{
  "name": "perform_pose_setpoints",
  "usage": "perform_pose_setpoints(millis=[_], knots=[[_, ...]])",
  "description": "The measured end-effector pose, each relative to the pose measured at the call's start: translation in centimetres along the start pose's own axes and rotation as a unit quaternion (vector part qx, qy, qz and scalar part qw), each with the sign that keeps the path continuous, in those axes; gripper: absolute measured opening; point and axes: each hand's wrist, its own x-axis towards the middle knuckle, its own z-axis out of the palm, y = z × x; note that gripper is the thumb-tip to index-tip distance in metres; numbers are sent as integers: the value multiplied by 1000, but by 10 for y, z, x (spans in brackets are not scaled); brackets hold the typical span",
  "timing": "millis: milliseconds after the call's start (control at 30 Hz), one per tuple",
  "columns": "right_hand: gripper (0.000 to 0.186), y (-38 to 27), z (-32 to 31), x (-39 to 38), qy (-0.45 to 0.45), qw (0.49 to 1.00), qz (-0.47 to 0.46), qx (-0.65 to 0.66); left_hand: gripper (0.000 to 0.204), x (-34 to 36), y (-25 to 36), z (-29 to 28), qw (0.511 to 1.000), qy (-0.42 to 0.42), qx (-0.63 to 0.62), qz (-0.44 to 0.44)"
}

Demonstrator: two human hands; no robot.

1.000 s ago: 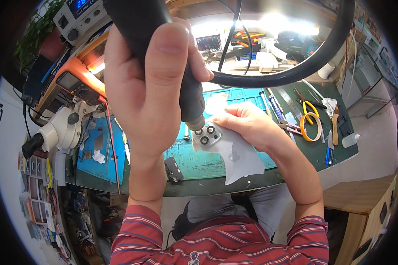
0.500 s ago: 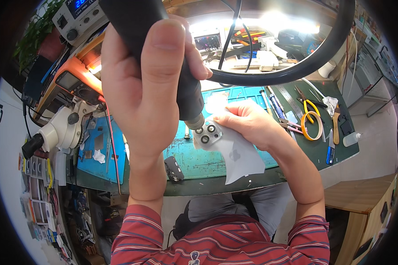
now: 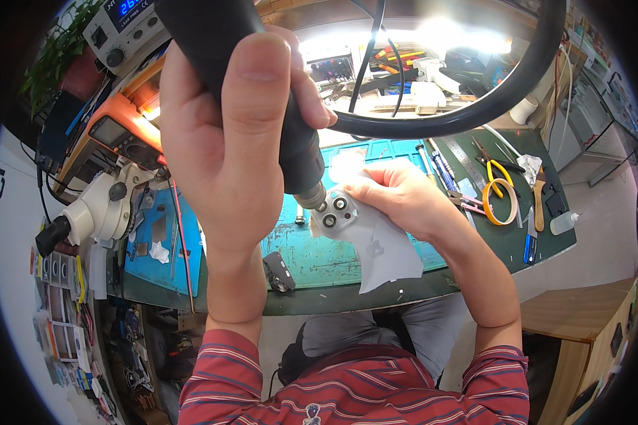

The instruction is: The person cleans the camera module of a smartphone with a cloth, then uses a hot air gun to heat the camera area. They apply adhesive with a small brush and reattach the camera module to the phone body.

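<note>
My left hand (image 3: 227,156) is closed around a black hot-air tool (image 3: 294,149), whose metal nozzle (image 3: 312,197) is right at one lens ring of a camera bump (image 3: 337,216) with several round rings. That bump is on a pale grey, irregular phone back piece (image 3: 397,265) with a logo. My right hand (image 3: 393,195) pinches this piece at its top, thumb on it, over the teal mat (image 3: 312,265). A small black phone part (image 3: 278,271) lies on the mat to the left of the grey piece.
A microscope (image 3: 96,209), orange multimeter (image 3: 117,124) and station with a display (image 3: 117,39) stand at left. Pliers (image 3: 496,170), tape roll (image 3: 501,202), brush (image 3: 539,202) and dropper bottle (image 3: 563,223) lie at right on the dark bench mat (image 3: 454,282). A thick black hose (image 3: 432,127) loops overhead.
My left hand and the tool have shifted slightly left across the last second, with the nozzle staying at the camera bump. My right hand and the grey piece have barely moved.
</note>
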Motion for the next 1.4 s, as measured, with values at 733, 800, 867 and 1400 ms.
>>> perform_pose_setpoints(millis=[733,800,867,1400], knots=[[26,2,2,3,-9,1000,17,17,57,4,4,1,1000,-10,-24,10],[26,4,2,4,-6,1000,22,19,57,6,5,-5,999,-37,-11,11],[25,5,2,4,-5,999,25,24,57,6,3,-8,999,-43,-9,12],[25,-1,8,1,10,996,17,88,62,6,2,-2,994,-61,-83,38]])
